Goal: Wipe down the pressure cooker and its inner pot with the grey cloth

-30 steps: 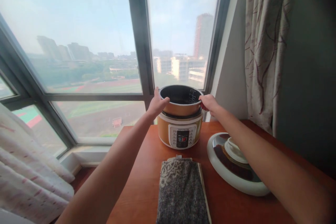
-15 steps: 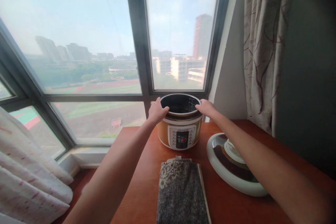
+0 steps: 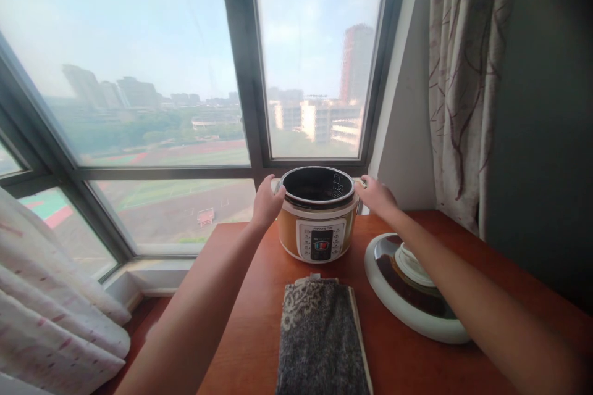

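An electric cooker (image 3: pixel 287 234) with a tan body and a front control panel stands on the table by the window. Its black inner pot (image 3: pixel 315 184) sits inside, open at the top, with markings on the inner wall. At the cooker's left side, my left hand (image 3: pixel 269 202) is closed around the side handle, the thumb near the rim. Opposite it, my right hand (image 3: pixel 377 196) grips the right side handle. The undersides of both handles and some fingers are hidden. The round lid (image 3: pixel 389 290), white-edged, lies on the table, partly behind my right forearm.
A folded grey patterned cloth (image 3: pixel 322 339) lies in front of the cooker on the reddish-brown wooden table (image 3: pixel 250 302). Window frames (image 3: pixel 245 62) rise behind. Curtains hang at the left (image 3: pixel 55 302) and right (image 3: pixel 463 86).
Both hands have shifted outward from the inner pot's rim to the cooker's side handles. The inner pot sits about as before; lid and cloth have not moved.
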A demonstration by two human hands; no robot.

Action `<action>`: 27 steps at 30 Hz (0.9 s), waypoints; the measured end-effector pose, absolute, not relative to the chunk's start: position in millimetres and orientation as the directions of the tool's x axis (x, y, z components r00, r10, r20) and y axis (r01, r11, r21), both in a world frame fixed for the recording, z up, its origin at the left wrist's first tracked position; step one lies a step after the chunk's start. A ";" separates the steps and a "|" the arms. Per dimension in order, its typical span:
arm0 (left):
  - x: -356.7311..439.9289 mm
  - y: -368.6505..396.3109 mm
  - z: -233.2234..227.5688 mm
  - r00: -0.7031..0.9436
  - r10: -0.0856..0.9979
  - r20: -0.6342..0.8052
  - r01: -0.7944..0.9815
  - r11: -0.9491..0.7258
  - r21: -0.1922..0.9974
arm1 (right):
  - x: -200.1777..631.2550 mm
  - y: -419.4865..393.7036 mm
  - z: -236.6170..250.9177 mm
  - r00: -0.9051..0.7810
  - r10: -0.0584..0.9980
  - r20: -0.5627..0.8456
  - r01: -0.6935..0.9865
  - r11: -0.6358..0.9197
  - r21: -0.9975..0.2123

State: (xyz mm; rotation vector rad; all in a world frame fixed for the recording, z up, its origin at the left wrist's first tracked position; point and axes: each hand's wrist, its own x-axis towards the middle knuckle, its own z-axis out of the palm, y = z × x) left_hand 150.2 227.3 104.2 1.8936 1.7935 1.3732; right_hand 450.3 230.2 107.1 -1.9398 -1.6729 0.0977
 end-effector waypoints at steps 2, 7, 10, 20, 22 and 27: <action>139.2 220.3 94.6 -0.228 0.855 0.466 0.651 -0.222 0.726 | 468.2 217.8 95.2 0.240 0.910 0.340 0.880 -0.056 -0.471; 122.0 197.5 48.6 -0.293 0.878 0.379 0.566 -0.160 0.809 | 518.3 174.5 43.5 0.289 0.869 0.401 0.880 -0.077 -0.468; 125.7 180.3 13.1 -0.282 0.911 0.299 0.508 -0.123 0.853 | 540.0 148.9 5.7 0.288 0.851 0.440 0.904 -0.090 -0.417; 158.9 151.0 -41.5 -0.208 0.953 0.221 0.300 -0.153 0.942 | 569.7 126.8 -74.8 0.107 0.800 0.590 0.994 -0.071 -0.084; 160.5 152.0 -42.8 -0.214 0.952 0.221 0.285 -0.156 0.946 | 572.4 130.4 -77.6 0.105 0.793 0.600 0.994 -0.060 -0.095; 156.6 158.2 -44.2 -0.202 0.953 0.225 0.275 -0.165 0.947 | 580.6 143.6 -74.4 0.125 0.776 0.619 0.965 0.050 -0.258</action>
